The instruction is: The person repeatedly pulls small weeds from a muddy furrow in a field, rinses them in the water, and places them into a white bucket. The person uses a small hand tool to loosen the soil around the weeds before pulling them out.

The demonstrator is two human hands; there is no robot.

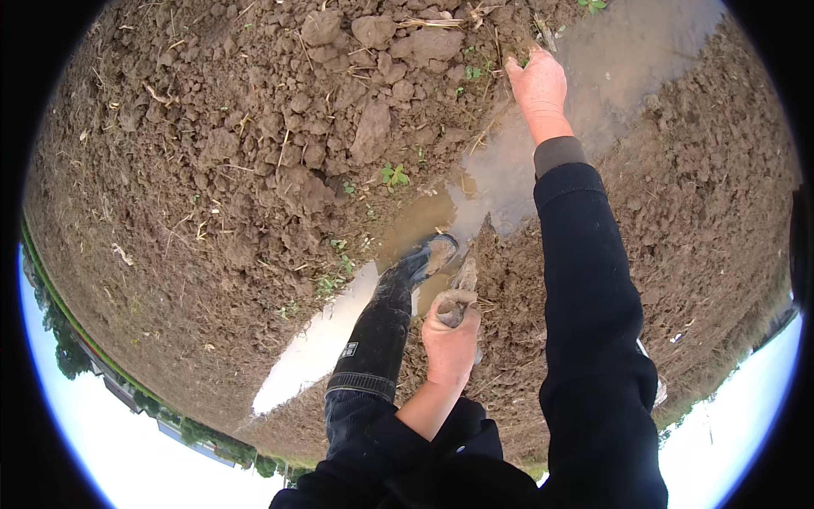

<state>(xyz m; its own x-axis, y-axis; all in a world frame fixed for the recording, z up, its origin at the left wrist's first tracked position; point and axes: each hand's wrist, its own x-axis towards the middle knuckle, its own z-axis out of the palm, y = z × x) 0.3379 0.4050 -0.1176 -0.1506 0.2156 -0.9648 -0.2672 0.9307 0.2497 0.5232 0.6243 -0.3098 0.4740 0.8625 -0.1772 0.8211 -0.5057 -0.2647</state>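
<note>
My left hand [450, 347] is closed around a mud-coated handle [451, 313], its round end facing up towards me. It looks like part of a hand tool; a muddy length [466, 275] extends beyond my fist, and its far end is hard to tell from the soil. My right hand [539, 83] reaches far forward to the edge of the water-filled furrow [509, 162]. Its fingers curl down at the soil beside a bit of green weed [524, 63] and a pale dry stalk [545, 33]. The fingertips are hidden, so any grip there is unclear.
A black rubber boot [375, 318] with a muddy toe stands in the furrow water. Cloddy tilled soil [254, 140] rises on the left, with small green weeds [394, 175] and straw along the edge. More bare soil [699, 165] lies to the right.
</note>
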